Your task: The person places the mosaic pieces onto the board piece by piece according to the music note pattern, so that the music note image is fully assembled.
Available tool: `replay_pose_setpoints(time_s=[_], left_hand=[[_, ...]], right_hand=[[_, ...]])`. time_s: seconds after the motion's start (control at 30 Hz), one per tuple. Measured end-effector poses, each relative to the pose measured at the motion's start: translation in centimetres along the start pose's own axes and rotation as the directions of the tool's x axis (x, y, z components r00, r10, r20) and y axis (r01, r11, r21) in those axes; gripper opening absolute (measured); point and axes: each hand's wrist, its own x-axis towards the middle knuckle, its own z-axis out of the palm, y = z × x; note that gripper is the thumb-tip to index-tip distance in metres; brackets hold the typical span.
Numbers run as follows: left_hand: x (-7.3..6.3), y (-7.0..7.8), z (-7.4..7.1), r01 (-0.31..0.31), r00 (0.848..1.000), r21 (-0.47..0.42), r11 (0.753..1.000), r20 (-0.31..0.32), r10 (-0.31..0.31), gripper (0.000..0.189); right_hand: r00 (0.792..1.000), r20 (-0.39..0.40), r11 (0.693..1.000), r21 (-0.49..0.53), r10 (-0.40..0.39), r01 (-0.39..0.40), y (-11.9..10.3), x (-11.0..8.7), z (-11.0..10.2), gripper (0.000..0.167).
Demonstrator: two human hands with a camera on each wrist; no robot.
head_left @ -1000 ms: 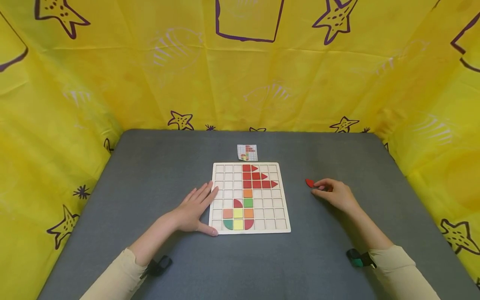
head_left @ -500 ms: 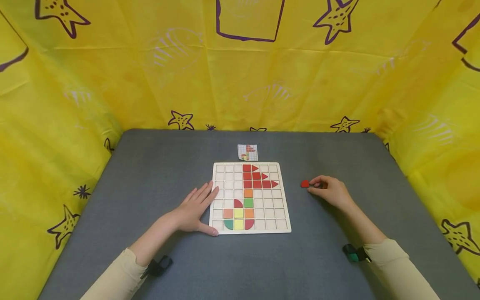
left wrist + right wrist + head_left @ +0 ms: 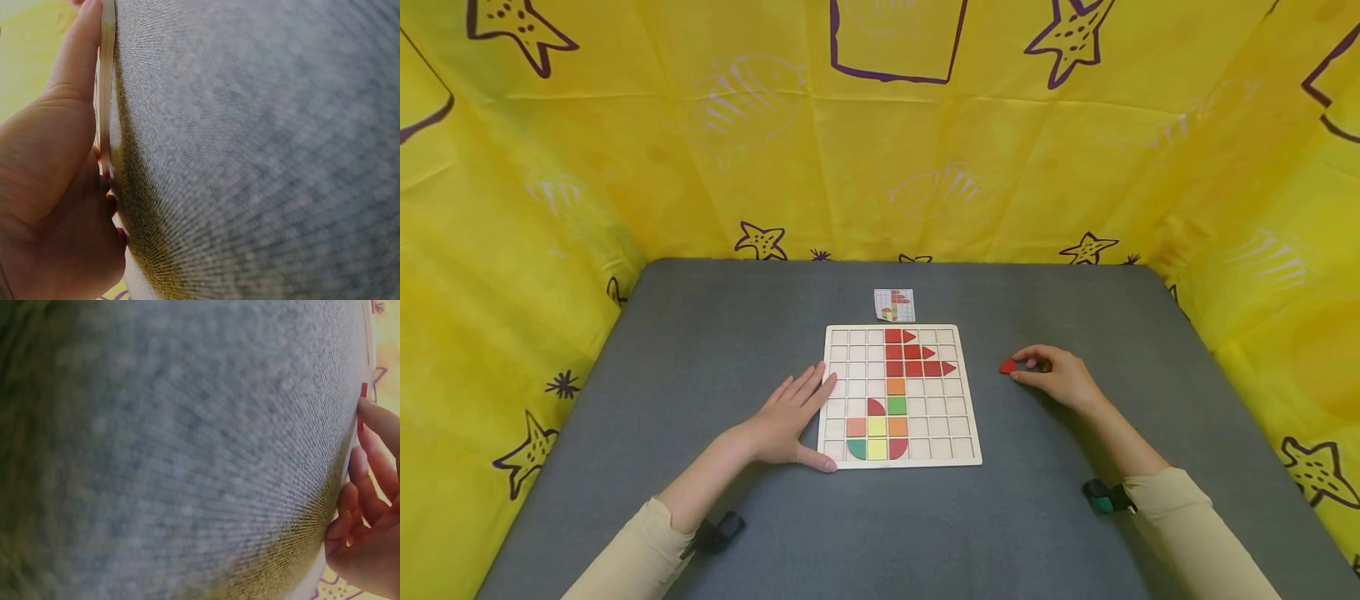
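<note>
A square wooden grid board (image 3: 939, 403) lies flat in the middle of the table. My left hand (image 3: 781, 423) rests on the board's left edge with straight, spread fingers; the left wrist view shows the thumb along the rim. To the board's right, my right hand (image 3: 1063, 382) pinches a small red quarter-circle tile (image 3: 1007, 367) between thumb and forefinger, low at the tabletop. Only a sliver of that tile shows in the right wrist view. Set in the board are red squares and triangles, plus orange, yellow and green tiles and a red quarter-circle tile (image 3: 876, 407) at lower left.
Just beyond the board lies a small pattern card (image 3: 895, 306) with one corner curled, printed with a grid of coloured shapes. A grey cloth covers the table (image 3: 737, 317). Yellow printed curtains (image 3: 850, 167) enclose its back and sides.
My right hand has moved slightly left towards the board, bringing the red tile along. The tile has turned between the fingertips. My left hand and the board have stayed still.
</note>
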Motion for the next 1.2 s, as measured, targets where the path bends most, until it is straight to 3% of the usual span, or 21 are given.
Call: replay_pose_setpoints(time_s=[0.27,0.6,0.87,1.2], left_hand=[[0.0,-0.1,0.1,0.002,1.0,0.004,1.0,0.006,-0.002,0.126],[-0.1,-0.2,0.2,0.0,1.0,0.002,1.0,-0.002,0.0,0.127],[-0.1,-0.2,0.2,0.004,1.0,0.002,1.0,-0.008,-0.004,0.127],[0.1,-0.3,0.3,0.011,1.0,0.008,1.0,0.006,-0.011,0.128]], right_hand=[[0.999,-0.039,0.999,0.026,0.028,-0.027,-0.3,-0.1,0.7,0.033],[0.999,0.007,0.963,0.267,0.043,-0.043,-4.2,-0.2,2.6,0.036],[0.997,0.066,0.941,0.338,-0.039,0.014,-7.7,0.3,4.8,0.036],[0.974,0.167,0.95,0.295,-0.154,0.099,-12.0,1.6,8.3,0.025]])
